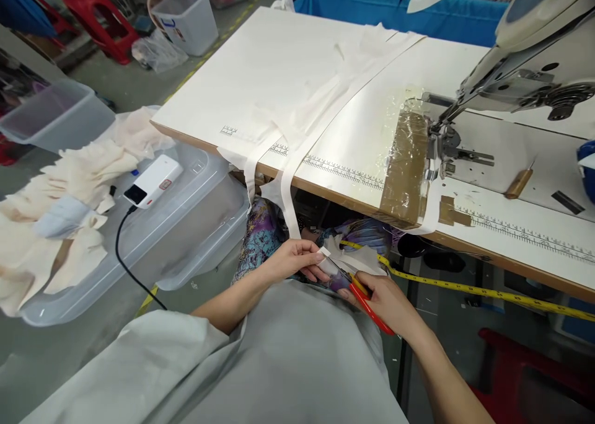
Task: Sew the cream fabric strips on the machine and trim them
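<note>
Over my lap, my left hand (300, 260) pinches the end of a white fabric strip (289, 207) that hangs down over the table's front edge. A small white end (324, 251) sticks out past its fingertips. My right hand (379, 297) is wrapped round red-handled scissors (367, 306), whose blades point left toward that white end. Whether the blades touch the fabric, I cannot tell. Beneath the scissors lie pale fabric pieces (365, 260) and a yellow tape measure (446, 283) that runs off to the right. More white strips (334, 95) stretch back across the tabletop.
A sewing machine (525, 83) stands on the white table (242, 70) at right, with a wooden-handled awl (519, 182) beside it. At left, a plastic bin (186, 194) carries a white corded device (153, 181) and cream fabric pieces (79, 182). A blue fabric bin (344, 2) stands behind the table.
</note>
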Tool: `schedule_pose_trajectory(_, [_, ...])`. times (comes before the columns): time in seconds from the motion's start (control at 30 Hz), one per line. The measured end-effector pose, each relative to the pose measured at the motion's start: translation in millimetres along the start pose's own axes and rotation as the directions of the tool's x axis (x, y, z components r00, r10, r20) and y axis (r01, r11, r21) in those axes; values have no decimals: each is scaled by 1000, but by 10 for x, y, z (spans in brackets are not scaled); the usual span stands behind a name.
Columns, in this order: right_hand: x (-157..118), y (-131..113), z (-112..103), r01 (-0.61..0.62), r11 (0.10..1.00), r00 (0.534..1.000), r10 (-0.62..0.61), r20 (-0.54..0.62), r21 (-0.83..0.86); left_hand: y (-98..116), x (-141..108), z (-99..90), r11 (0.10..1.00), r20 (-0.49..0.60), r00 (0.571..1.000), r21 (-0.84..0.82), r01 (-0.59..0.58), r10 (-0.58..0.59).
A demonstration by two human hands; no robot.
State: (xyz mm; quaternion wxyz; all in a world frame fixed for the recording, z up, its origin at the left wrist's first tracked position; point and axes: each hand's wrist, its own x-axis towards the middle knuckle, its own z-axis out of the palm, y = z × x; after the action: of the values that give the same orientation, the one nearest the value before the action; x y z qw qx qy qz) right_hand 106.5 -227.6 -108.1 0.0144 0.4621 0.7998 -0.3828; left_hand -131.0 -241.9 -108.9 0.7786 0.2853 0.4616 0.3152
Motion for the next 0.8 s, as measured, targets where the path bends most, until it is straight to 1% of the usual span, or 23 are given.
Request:
schedule_pose_trajectory(0.1, [-17, -8, 19, -1, 1000, 1000, 0, -24, -30, -21, 17, -19, 1000, 8, 1000, 0, 0, 0])
schedule_pose_trajectory(0.23, [2, -58, 3, -11, 991, 999, 6, -43, -135, -33, 31, -12, 1000, 35, 999, -8, 15, -15])
schedule_pose_trajectory(0.33, [36, -70, 4, -1, 993, 999, -5, -45, -118, 2, 20, 2, 999, 43, 999, -15, 33, -32])
schedule_pose_trajectory(0.43, [54, -37, 27, -21, 999, 999, 20, -28, -34, 40, 17, 10, 999, 29, 999, -15, 46, -45])
schedule_pose_trajectory(0.5, [66, -25, 45, -31, 998, 999, 33, -37, 46, 24, 36, 26, 999, 26, 999, -11, 46, -46])
schedule_pose_trajectory(0.57, [93, -47, 65, -5, 983, 999, 15, -53, 184, -32, 65, 67, 999, 23, 999, -10, 33, -33])
schedule_pose_trajectory(0.63, [140, -101, 92, 48, 933, 995, -14, -98, 356, -72, 80, 131, 999, 51, 998, 3, 32, -32])
schedule_pose_trajectory(0.67, [168, -132, 109, 73, 904, 991, -19, -132, 420, -59, 76, 165, 999, 83, 996, 40, 33, -36])
schedule_pose_trajectory(0.7, [194, -160, 125, 94, 883, 985, -17, -169, 461, -7, 62, 194, 993, 122, 992, 118, 20, -34])
schedule_pose_trajectory(0.73, [214, -182, 138, 109, 871, 979, -11, -203, 480, 90, 43, 212, 970, 150, 989, 241, -24, -12])
schedule_pose_trajectory(0.77, [225, -195, 148, 120, 868, 973, -5, -232, 482, 235, 23, 219, 914, 163, 986, 393, -99, 37])
schedule_pose_trajectory(0.8, [224, -198, 154, 128, 873, 966, -2, -258, 471, 426, 11, 212, 802, 164, 979, 564, -197, 125])
